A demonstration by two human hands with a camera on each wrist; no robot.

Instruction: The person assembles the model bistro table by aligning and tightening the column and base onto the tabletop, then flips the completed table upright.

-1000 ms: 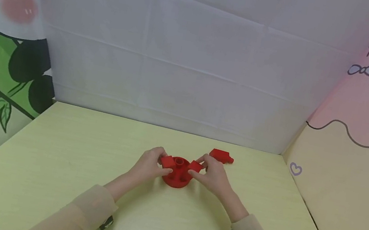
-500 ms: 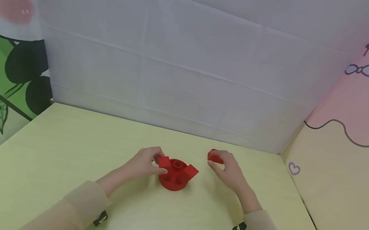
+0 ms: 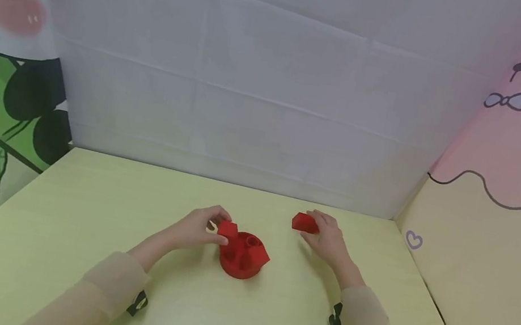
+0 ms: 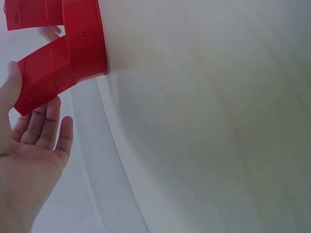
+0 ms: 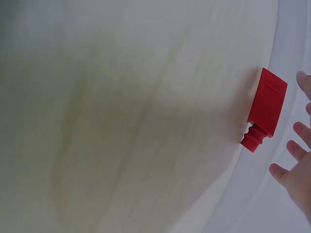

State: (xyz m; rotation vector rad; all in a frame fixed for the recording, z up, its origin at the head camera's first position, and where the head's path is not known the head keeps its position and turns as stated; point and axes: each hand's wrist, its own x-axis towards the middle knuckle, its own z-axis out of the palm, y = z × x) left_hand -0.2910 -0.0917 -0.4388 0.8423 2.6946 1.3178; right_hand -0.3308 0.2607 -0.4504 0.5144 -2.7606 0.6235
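Observation:
A round red base [image 3: 238, 271] with several sockets rests on the table, with two angular red blocks set in it. My left hand [image 3: 195, 227] pinches the left block [image 3: 228, 230] between thumb and fingers; in the left wrist view that block [image 4: 46, 75] juts from the base's side. The other block [image 3: 259, 256] sticks out at the base's right. My right hand [image 3: 327, 241] is at a loose red block [image 3: 301, 222] lying farther back. In the right wrist view this block [image 5: 268, 104] has a narrow ribbed end, and my spread fingers are beside it without gripping.
The pale yellow table [image 3: 129, 204] ends at a white cloth backdrop [image 3: 272, 90]. Painted side panels stand left and right, with a panda-like figure [image 3: 21, 13] and a pink animal [image 3: 513, 136]. Black straps [image 3: 337, 317] hang at both wrists.
My right hand has let go of the right block in the base and moved right to the loose block. The base has turned slightly clockwise while my left hand keeps its block.

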